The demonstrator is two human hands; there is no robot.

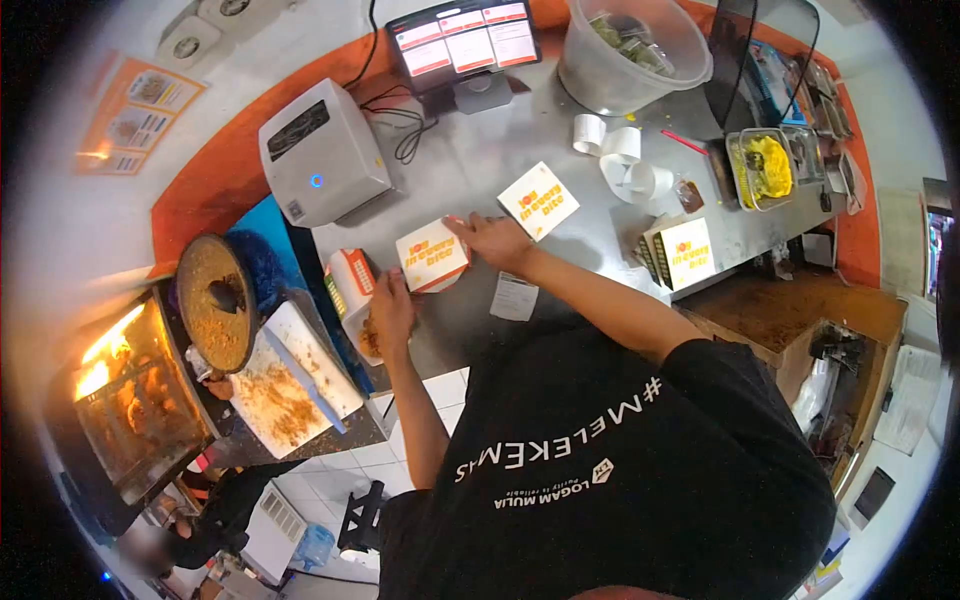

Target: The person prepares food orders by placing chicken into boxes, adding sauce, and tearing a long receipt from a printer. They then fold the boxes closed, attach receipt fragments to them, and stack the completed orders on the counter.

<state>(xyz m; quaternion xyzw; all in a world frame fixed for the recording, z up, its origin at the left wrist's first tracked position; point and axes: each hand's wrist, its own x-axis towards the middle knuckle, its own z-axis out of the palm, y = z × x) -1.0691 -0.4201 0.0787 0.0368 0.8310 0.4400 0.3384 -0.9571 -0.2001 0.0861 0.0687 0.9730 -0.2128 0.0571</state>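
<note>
A white cardboard food box (425, 262) with yellow and orange "joy in every bite" lettering sits on the steel counter between my hands. My right hand (497, 240) holds its right side, fingers reaching over the top edge. At the box's lower left corner my left hand (392, 308) has its fingers closed against the side; its thumb and fingertips are partly hidden. Just left of that hand stands an orange and white box (352, 278), with brown food showing near its lower end. A second lettered box (540, 202) lies shut beyond my right hand.
A white printer (325, 155), a monitor (465, 45) and a clear tub (635, 60) line the back. White cups (622, 145) and more boxes (685, 252) are at right. At left are a crumb-covered cutting board (280, 400), a knife (305, 380), a round pan (215, 335) and a lit heated cabinet (140, 390).
</note>
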